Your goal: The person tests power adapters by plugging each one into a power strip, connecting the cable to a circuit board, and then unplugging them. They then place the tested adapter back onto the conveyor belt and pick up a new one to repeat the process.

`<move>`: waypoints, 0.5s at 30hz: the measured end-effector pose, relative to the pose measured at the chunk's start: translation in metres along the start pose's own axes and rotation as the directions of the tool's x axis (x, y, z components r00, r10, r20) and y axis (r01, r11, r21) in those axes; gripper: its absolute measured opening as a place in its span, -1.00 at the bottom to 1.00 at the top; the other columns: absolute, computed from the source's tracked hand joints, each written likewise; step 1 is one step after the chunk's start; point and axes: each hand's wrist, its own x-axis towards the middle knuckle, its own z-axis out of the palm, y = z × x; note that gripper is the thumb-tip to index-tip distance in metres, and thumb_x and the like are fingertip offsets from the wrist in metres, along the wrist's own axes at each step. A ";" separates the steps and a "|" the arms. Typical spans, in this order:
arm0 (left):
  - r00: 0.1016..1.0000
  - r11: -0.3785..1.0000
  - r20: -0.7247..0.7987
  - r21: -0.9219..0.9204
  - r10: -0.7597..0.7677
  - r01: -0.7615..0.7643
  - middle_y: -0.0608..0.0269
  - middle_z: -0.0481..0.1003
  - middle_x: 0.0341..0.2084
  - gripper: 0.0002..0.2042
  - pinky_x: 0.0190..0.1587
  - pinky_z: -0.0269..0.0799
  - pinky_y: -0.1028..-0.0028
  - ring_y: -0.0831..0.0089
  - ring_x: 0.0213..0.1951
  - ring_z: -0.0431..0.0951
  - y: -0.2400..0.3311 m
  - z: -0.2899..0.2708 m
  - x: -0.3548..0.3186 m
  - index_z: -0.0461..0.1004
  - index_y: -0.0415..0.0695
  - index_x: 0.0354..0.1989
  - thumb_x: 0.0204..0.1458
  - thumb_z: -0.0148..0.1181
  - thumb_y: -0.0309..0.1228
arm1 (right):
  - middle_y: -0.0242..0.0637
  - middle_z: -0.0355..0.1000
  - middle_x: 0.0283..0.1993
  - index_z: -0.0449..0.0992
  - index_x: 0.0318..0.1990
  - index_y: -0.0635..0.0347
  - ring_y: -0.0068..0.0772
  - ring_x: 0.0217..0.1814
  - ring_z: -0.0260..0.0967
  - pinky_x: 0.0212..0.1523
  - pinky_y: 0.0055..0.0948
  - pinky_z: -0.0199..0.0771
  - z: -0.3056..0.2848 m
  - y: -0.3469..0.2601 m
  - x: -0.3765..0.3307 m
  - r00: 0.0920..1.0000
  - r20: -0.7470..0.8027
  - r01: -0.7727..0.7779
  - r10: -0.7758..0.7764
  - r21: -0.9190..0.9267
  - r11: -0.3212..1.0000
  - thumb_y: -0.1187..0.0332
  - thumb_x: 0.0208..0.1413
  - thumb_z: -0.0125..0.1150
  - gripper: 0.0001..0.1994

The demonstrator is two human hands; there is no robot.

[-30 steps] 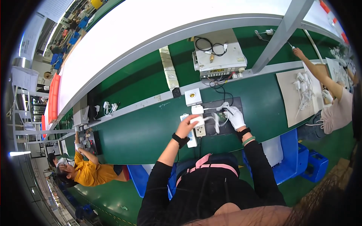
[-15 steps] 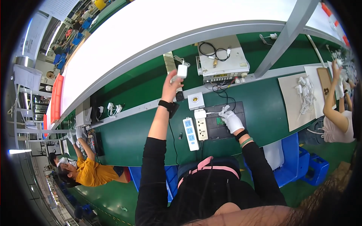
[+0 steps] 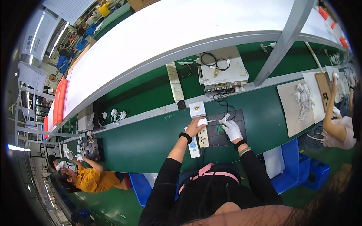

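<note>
My bare left hand (image 3: 194, 127) is closed around a white charger (image 3: 202, 122) at the far end of a cream power strip (image 3: 203, 138). Beneath that hand lies a second, white power strip with blue sockets (image 3: 194, 147), partly covered. My right hand (image 3: 233, 131), in a white glove, has its fingers closed on the end of a white charger cable (image 3: 225, 118); the exact grip is hard to make out. That cable runs from the charger over a dark mat (image 3: 215, 140). A small green board (image 3: 220, 129) lies on the mat beside my right fingers.
Beyond my hands stand a white box with a round brass-coloured fitting (image 3: 197, 109) and a bench instrument (image 3: 222, 73) with black leads. Bundled white chargers (image 3: 306, 97) lie on cardboard at right. A metal post (image 3: 281, 45) rises behind. Co-workers sit on both sides.
My left hand has come down from the rear ledge to the charger on the power strip. The charger it had there now lies beside the instrument. My right hand stays near the mat.
</note>
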 end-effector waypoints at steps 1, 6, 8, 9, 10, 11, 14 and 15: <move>1.000 1.000 0.000 -0.007 0.016 -0.016 0.01 0.28 -0.03 -0.54 0.10 0.19 0.32 0.08 0.05 0.27 -0.002 -0.001 0.001 0.27 -0.06 0.05 -0.03 0.15 -0.22 | -0.15 0.40 -0.27 0.52 -0.17 0.00 -0.11 -0.21 0.36 -0.17 -0.28 0.36 0.000 -0.001 0.000 1.000 -0.005 -0.005 0.005 0.007 1.000 0.38 -0.10 0.18 -0.74; 1.000 1.000 -0.001 -0.031 0.001 -0.001 0.01 0.27 -0.01 -0.55 0.11 0.17 0.31 0.07 0.06 0.26 -0.005 0.003 0.003 0.26 -0.03 0.06 -0.03 0.15 -0.24 | -0.13 0.41 -0.26 0.51 -0.16 0.01 -0.09 -0.21 0.36 -0.17 -0.28 0.35 0.003 0.003 -0.001 1.000 -0.017 0.016 -0.016 0.027 1.000 0.40 -0.10 0.17 -0.73; 1.000 1.000 -0.003 -0.027 0.013 -0.013 0.01 0.28 -0.01 -0.55 0.11 0.17 0.31 0.08 0.06 0.26 -0.006 0.002 0.002 0.26 -0.03 0.06 -0.03 0.16 -0.24 | -0.12 0.41 -0.27 0.51 -0.16 0.02 -0.08 -0.21 0.36 -0.17 -0.27 0.35 0.004 0.003 -0.003 1.000 -0.021 0.012 -0.011 0.027 1.000 0.41 -0.10 0.16 -0.73; 1.000 0.999 -0.001 -0.026 0.020 -0.020 0.01 0.28 -0.01 -0.55 0.12 0.16 0.31 0.08 0.06 0.26 -0.007 0.002 0.002 0.25 -0.03 0.06 -0.03 0.16 -0.24 | -0.12 0.42 -0.27 0.50 -0.16 0.03 -0.08 -0.21 0.36 -0.17 -0.27 0.35 0.004 0.003 -0.003 1.000 -0.023 0.010 -0.010 0.026 1.000 0.42 -0.10 0.15 -0.73; 1.000 0.999 0.001 -0.025 0.028 -0.028 0.01 0.28 -0.01 -0.55 0.12 0.15 0.31 0.08 0.07 0.25 -0.008 0.002 0.002 0.25 -0.03 0.06 -0.03 0.16 -0.24 | -0.12 0.42 -0.27 0.50 -0.16 0.03 -0.08 -0.21 0.36 -0.17 -0.27 0.35 0.005 0.003 -0.003 0.999 -0.028 0.018 -0.017 0.025 1.000 0.42 -0.10 0.15 -0.73; 0.999 0.999 -0.003 -0.022 0.035 -0.035 0.01 0.28 -0.01 -0.55 0.12 0.15 0.31 0.08 0.07 0.25 -0.007 0.002 0.003 0.25 -0.03 0.06 -0.03 0.16 -0.24 | -0.12 0.42 -0.27 0.50 -0.16 0.03 -0.08 -0.21 0.36 -0.17 -0.27 0.35 0.006 0.006 -0.003 0.999 -0.031 0.020 -0.019 0.020 1.000 0.43 -0.10 0.15 -0.73; 0.999 0.999 0.023 -0.026 0.024 -0.023 0.00 0.29 -0.01 -0.55 0.13 0.14 0.31 0.08 0.08 0.25 -0.005 0.002 0.005 0.26 -0.03 0.06 -0.03 0.15 -0.24 | -0.11 0.43 -0.28 0.50 -0.16 0.04 -0.08 -0.21 0.37 -0.17 -0.26 0.35 0.009 0.013 -0.004 0.998 -0.046 0.033 -0.032 0.007 0.999 0.43 -0.11 0.15 -0.73; 0.999 0.999 0.018 -0.022 0.032 -0.032 0.00 0.29 -0.01 -0.55 0.13 0.14 0.31 0.08 0.08 0.25 -0.005 0.002 0.005 0.26 -0.03 0.06 -0.03 0.15 -0.24 | -0.12 0.43 -0.27 0.50 -0.17 0.04 -0.07 -0.19 0.36 -0.16 -0.25 0.34 0.011 0.014 -0.004 0.999 -0.034 0.007 -0.007 -0.003 1.000 0.44 -0.11 0.15 -0.73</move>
